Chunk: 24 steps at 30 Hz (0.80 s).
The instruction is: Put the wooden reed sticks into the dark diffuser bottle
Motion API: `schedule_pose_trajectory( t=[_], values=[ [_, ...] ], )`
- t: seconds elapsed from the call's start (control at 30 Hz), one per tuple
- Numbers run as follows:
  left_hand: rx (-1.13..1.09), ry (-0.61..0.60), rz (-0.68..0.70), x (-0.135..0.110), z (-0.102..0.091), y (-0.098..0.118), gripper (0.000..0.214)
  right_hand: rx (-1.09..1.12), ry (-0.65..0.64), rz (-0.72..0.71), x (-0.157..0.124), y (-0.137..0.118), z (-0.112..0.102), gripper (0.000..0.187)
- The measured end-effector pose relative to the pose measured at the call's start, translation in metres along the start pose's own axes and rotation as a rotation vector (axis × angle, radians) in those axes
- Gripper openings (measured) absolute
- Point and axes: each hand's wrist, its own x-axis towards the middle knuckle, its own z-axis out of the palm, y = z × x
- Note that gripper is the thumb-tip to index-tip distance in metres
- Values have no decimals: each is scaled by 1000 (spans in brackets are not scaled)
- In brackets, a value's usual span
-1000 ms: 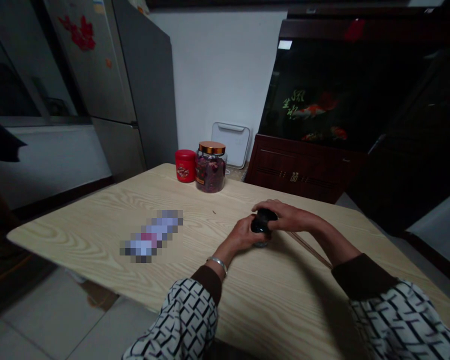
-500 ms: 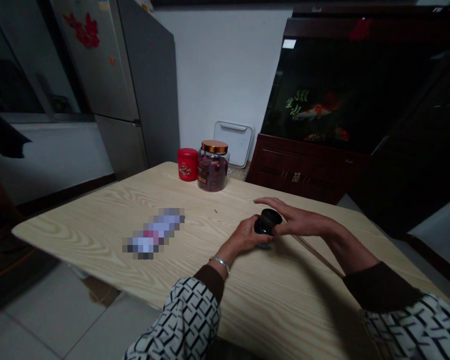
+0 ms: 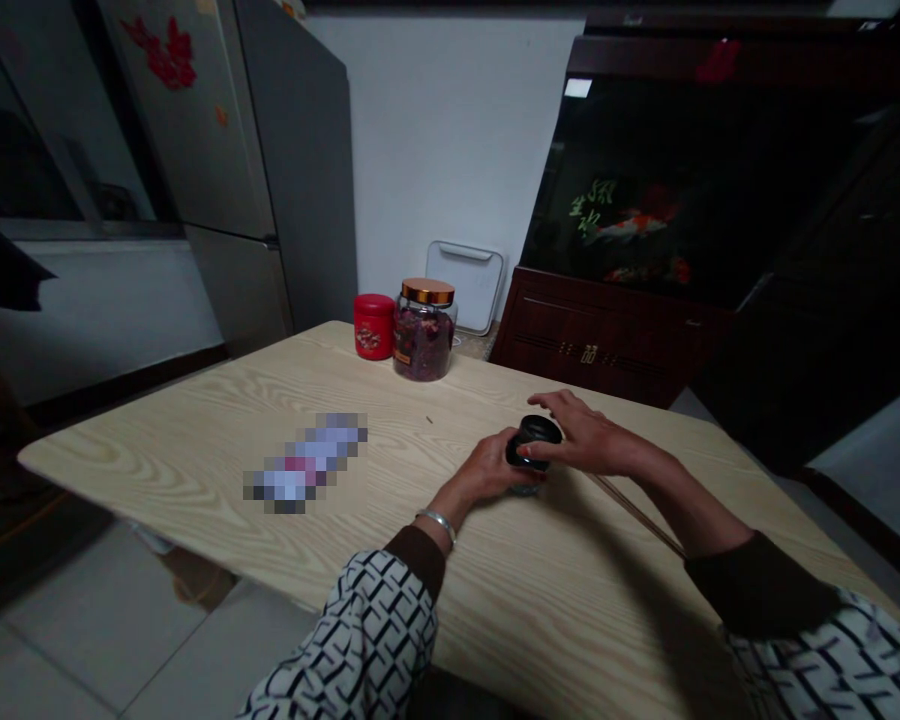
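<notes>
A small dark jar (image 3: 534, 452) with a round, glossy black top (image 3: 541, 429) stands on the wooden table, its base looking like clear glass. My left hand (image 3: 487, 468) is wrapped around the jar's left side, low down. On the other side, my right hand (image 3: 589, 438) has its thumb across the front of the jar near the top. Its other fingers are stretched out above and behind the black top. Thin wooden sticks (image 3: 637, 515) lie on the table under my right forearm, partly hidden by it. What is inside the jar cannot be seen.
At the back of the table (image 3: 270, 385) stand a red canister (image 3: 373, 328) and a large jar (image 3: 423, 340) with a copper-coloured lid and dark red contents. A blurred-out item (image 3: 307, 465) lies to the left. Behind are a fridge (image 3: 300, 180) and a fish tank (image 3: 645, 200).
My right hand has shifted slightly right, its fingertips drawn in closer to the black top, and its thumb has come across the jar's front. My left hand keeps its hold.
</notes>
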Motion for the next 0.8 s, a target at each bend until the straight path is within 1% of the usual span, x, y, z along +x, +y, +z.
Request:
schedule_pose_trajectory(
  t=[0.03,0.07,0.1,0.13,0.17,0.23,0.27,0.3,0.33,0.4,0.43,0.47,0.5,0.53,0.57,0.63,0.7,0.73,0.8],
  values=[
    [6,-1,-8,0,0,0,53,-57,6,76,1,-1,1,67],
    [20,6,-14,0,0,0,52,-104,4,114,2,-2,3,62],
    [41,16,-16,0,0,0,53,-124,-3,107,2,-2,4,56],
    [63,25,-16,0,0,0,53,-109,-16,57,3,-1,4,52],
    [83,33,-15,0,-1,0,54,-63,-34,-20,3,-1,3,54],
    [103,33,-9,1,-1,0,55,60,-61,-166,2,1,2,68],
    [99,27,-6,1,-1,0,55,102,-55,-193,2,1,2,73],
    [89,20,-5,1,-1,0,54,112,-37,-171,2,2,3,75],
    [77,15,-8,1,-1,-1,54,89,-10,-109,2,2,5,73],
    [66,13,-19,1,0,-2,52,-2,36,44,4,2,8,62],
    [68,18,-23,1,0,-3,51,-37,43,84,6,2,9,55],
    [74,22,-25,1,0,-3,50,-44,44,82,7,2,9,49],
    [79,24,-23,1,0,-3,50,-15,43,42,8,3,7,42],
    [83,22,-20,1,0,-3,52,50,42,-23,9,3,3,38],
    [87,19,-17,1,0,-3,53,146,41,-90,9,4,-3,38],
    [98,17,-10,1,-1,-2,57,384,62,-162,7,7,-15,43],
    [116,27,-2,0,-2,0,61,617,146,-142,0,12,-23,48],
    [122,33,1,0,-2,1,62,713,205,-111,-6,16,-22,51],
    [121,32,1,0,-2,2,63,837,313,-30,-21,23,-10,55]
  ],
)
